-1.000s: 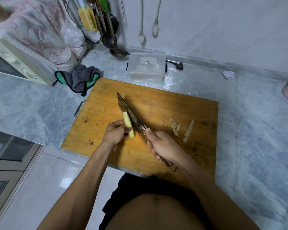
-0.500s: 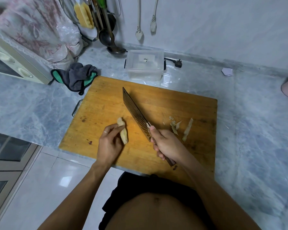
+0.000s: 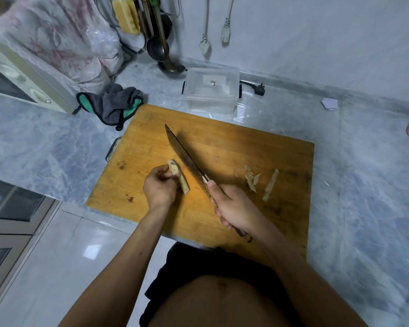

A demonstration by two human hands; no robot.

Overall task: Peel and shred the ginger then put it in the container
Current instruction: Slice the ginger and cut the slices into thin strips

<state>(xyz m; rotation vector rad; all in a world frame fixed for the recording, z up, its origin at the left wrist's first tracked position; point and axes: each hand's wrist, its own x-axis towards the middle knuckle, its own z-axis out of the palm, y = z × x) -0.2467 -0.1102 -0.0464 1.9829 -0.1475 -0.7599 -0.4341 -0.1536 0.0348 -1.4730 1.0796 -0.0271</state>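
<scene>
Here, peeling stage.
Left hand [image 3: 159,188]: pinches the ginger [image 3: 179,179] on the cutting board [image 3: 222,149].
Right hand [image 3: 234,206]: grips the knife [image 3: 187,159], blade just beside the ginger.
Done: some peelings [image 3: 261,182] lie on the board.
Left: shredding; container [image 3: 210,90] on the bench [image 3: 45,142] holds no ginger.

Board's [image 3: 234,147] far half free; peels [image 3: 260,182] right.

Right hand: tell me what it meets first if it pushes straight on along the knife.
Probably nothing on the board: the right hand aims the knife toward the grey cloth; depth unclear.
</scene>
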